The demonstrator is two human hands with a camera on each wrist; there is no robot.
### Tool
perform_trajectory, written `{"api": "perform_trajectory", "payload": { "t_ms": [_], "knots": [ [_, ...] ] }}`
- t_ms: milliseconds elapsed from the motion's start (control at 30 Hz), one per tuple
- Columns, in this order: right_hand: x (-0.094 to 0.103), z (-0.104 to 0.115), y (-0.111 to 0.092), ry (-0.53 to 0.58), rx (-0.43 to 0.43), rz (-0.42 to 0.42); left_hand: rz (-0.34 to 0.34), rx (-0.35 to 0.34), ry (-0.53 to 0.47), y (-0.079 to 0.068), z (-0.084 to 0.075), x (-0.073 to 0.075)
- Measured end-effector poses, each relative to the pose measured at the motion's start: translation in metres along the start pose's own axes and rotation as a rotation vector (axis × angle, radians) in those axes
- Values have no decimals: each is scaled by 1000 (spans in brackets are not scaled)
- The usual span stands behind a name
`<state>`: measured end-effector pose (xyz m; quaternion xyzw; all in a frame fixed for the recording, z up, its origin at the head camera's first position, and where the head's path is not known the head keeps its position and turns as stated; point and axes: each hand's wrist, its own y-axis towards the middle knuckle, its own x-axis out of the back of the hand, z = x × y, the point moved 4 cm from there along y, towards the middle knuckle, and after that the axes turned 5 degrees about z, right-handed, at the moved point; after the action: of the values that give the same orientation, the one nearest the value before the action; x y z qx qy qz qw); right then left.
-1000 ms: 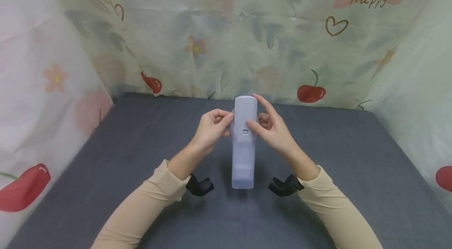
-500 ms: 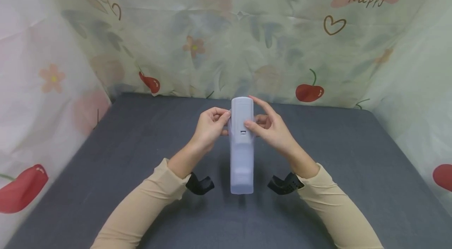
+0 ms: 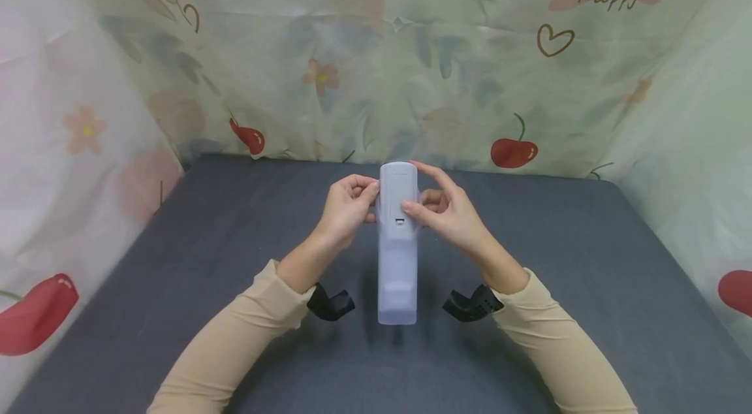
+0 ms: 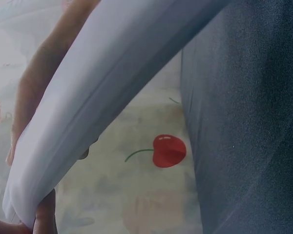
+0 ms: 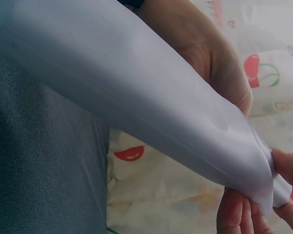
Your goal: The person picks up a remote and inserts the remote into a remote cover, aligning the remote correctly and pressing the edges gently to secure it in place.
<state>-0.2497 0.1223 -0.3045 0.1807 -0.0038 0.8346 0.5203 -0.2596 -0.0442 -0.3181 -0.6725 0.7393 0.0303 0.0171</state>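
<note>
A long white remote control (image 3: 399,198), its back with a small latch facing up, is held above the dark tabletop. A frosted, translucent sleeve (image 3: 397,280) covers its near part, and the sleeve's edges flare at both sides near the far end. My left hand (image 3: 343,208) pinches the sleeve's left edge between thumb and fingers. With the thumb on the remote's back and the index finger along its far end, my right hand (image 3: 452,211) grips the right side. In the right wrist view, the sleeve (image 5: 254,180) shows a loose lip; the remote's button side is hidden.
A dark grey tabletop (image 3: 205,283) lies below, bounded by a patterned curtain (image 3: 376,61) at the back and sides. Black wrist straps (image 3: 331,304) stick out below both cuffs.
The remote control and both hands shift slightly left in the head view. The near end of the sleeved remote sits a little lower in the picture. Both hands keep their hold.
</note>
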Motion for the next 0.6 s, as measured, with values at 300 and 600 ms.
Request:
{"api": "perform_trajectory", "payload": {
  "t_ms": [300, 600],
  "knots": [
    [-1, 1, 1, -11, 3, 1, -12, 13, 25, 1, -1, 0],
    [3, -5, 0, -33, 40, -43, 75, 39, 42, 2, 1, -2]
  ]
}}
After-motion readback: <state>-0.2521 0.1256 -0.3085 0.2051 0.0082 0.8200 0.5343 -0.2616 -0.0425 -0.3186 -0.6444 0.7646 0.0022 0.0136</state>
